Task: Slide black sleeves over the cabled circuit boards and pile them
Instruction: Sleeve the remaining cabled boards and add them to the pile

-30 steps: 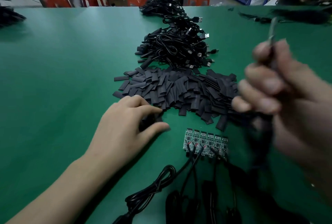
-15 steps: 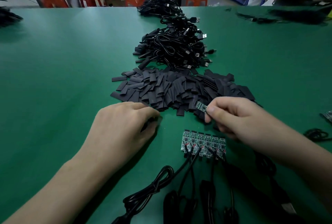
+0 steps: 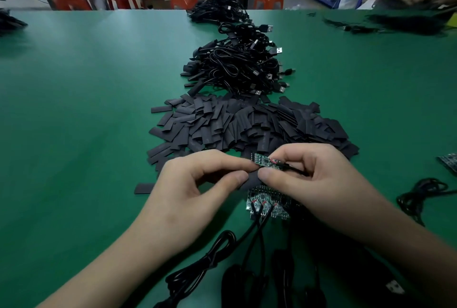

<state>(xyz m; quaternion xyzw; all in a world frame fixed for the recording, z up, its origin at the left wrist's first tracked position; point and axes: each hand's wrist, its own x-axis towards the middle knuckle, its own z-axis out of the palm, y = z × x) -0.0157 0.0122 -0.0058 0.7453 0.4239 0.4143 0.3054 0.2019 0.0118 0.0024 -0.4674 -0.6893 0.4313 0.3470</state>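
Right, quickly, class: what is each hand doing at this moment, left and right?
Left hand: closed, pinching a black sleeve just below the board's free end.
Right hand: closed, pinching the cabled circuit board at its cable end.

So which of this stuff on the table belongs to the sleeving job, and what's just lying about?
In the job:
- circuit board, pinched by the right hand
- black sleeve, held by the left hand
- sleeve heap
- row of bare boards
- cable pile

Lying about:
- stray sleeve
- coiled cable, far right
- red stools
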